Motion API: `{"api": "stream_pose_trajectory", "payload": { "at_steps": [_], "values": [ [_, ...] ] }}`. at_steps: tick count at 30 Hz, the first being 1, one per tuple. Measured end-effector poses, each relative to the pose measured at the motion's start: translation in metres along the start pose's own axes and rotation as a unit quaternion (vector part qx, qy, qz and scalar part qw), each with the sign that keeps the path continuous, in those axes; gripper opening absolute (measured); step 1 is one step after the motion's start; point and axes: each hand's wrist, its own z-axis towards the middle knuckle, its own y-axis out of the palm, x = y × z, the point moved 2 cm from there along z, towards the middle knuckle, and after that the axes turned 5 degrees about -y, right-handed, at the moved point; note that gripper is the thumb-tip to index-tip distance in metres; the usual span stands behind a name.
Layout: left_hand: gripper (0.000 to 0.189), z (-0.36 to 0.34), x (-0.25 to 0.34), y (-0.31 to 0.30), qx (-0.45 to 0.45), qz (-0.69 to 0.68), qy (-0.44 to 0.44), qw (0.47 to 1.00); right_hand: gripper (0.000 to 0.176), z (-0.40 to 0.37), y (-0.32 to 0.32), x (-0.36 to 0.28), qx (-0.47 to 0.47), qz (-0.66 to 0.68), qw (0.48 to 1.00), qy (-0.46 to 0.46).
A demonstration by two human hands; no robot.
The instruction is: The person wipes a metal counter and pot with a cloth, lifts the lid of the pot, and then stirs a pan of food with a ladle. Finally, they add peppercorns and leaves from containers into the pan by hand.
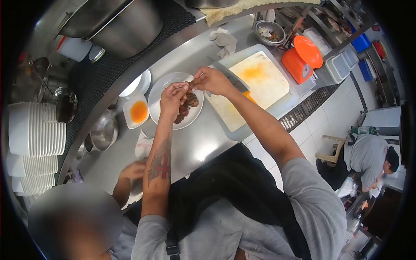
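A steel counter (203, 143) is seen. On it a plate (158, 91) is set just beside a sauce dish (138, 112). A cutting board (260, 78) is laid to its right, an orange scale (303, 58) beyond. A cloth (225, 41) is left near the far edge.
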Motion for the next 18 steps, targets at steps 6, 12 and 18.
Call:
{"api": "stream_pose_trajectory", "payload": {
  "at_steps": [6,12,18],
  "values": [
    [0.019,-0.004,-0.018,-0.043,0.117,-0.032,0.041,0.992,0.036,0.0,0.02,-0.003,0.063,-0.077,0.994,0.049],
    [0.026,-0.027,0.002,-0.027,0.007,0.006,0.0,1.0,0.037,-0.01,0.039,-0.016,0.013,-0.009,0.997,0.077],
    [0.019,-0.033,0.0,-0.014,-0.045,0.05,0.035,0.997,0.035,-0.014,0.039,-0.016,-0.01,0.023,0.998,0.058]
  ]
}}
